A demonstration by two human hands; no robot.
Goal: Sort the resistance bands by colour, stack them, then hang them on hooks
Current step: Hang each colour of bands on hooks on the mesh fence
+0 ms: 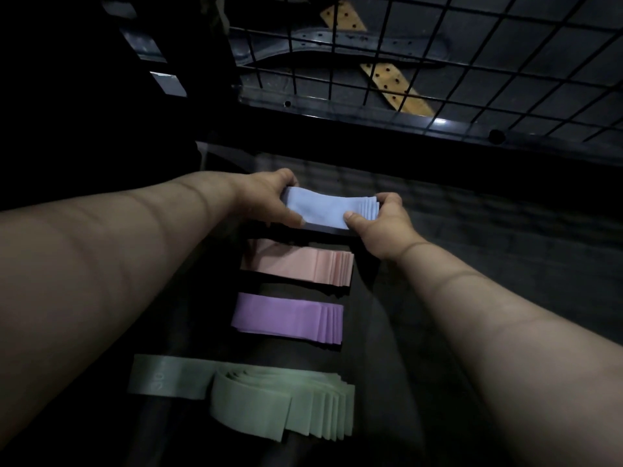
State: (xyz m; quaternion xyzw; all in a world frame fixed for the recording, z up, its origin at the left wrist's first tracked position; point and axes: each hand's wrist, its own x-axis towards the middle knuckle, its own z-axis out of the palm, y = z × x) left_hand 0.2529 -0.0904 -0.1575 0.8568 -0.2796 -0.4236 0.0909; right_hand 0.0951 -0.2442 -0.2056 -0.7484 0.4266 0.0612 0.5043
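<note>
A stack of pale blue bands (328, 208) is held a little above the dark surface at the far end of a row. My left hand (269, 200) grips its left end and my right hand (384, 224) grips its right end, thumb on top. Nearer to me lie a pink stack (300, 264), then a purple stack (290, 320), then a green stack (286, 409) with one green band (165, 375) sticking out to the left. Each stack's right ends are fanned out.
A black wire grid panel (438, 62) stands behind the dark work surface (472, 264). Behind the grid show dark metal bars and a tan perforated strip (391, 82). The left side of the scene is very dark.
</note>
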